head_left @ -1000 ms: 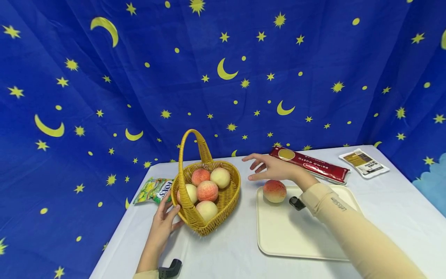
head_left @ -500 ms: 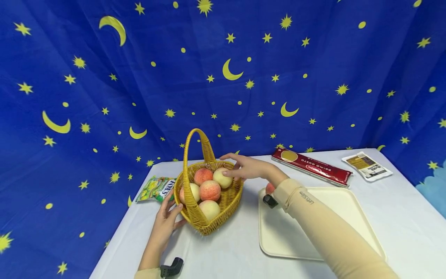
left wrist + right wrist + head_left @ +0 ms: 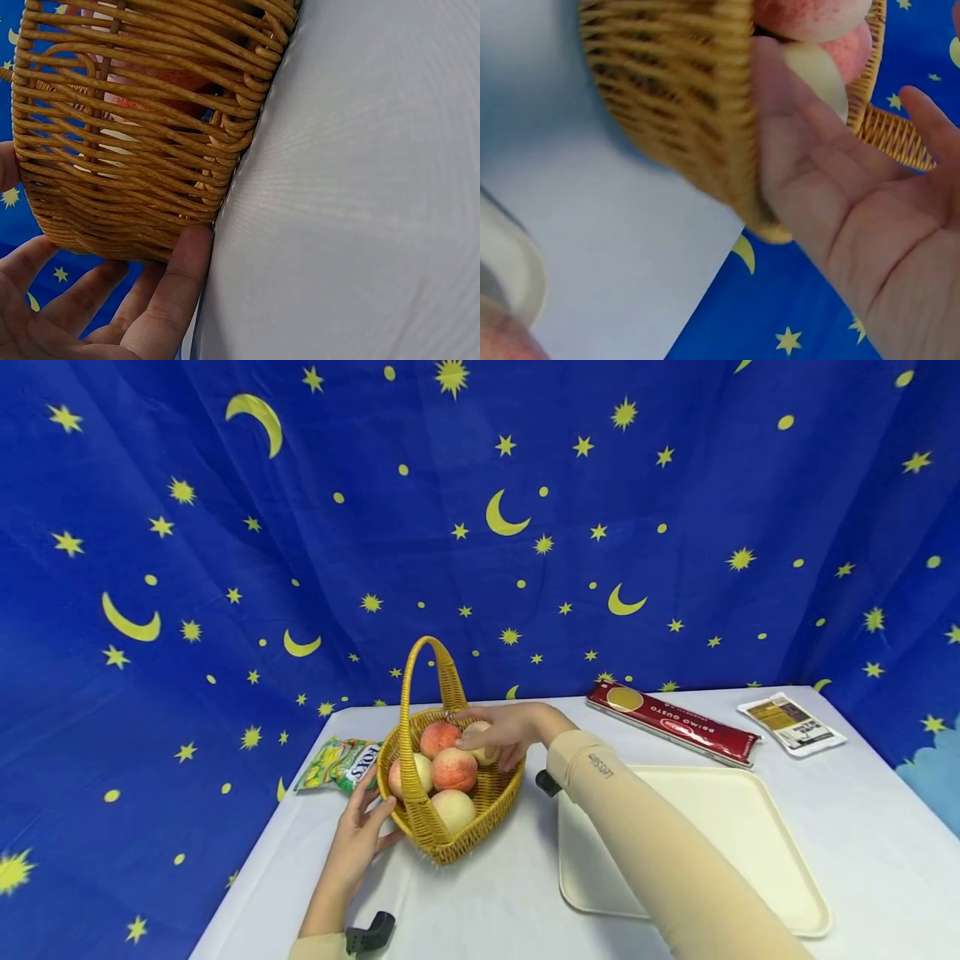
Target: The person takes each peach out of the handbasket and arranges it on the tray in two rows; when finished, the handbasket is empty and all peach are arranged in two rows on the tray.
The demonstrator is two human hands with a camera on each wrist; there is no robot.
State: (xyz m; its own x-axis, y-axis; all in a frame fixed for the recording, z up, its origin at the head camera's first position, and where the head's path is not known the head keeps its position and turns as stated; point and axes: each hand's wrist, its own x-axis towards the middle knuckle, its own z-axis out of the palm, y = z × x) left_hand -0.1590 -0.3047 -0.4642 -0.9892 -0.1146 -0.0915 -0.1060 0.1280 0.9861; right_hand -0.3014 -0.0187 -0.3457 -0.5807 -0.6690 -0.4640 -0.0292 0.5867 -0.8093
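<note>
Head view: my right hand (image 3: 504, 732) curls over a pale peach (image 3: 480, 742) in the wicker basket (image 3: 480, 793), among 4 others; it looks light, bruisable, best cupped around its middle. Left wrist view: my left hand (image 3: 90, 307), fingers straight, presses the basket wall. Right wrist view: fingertips (image 3: 795, 56) touch the peach.

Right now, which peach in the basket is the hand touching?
The pale yellowish peach at the basket's back right, under the right hand; the others lie untouched.
</note>
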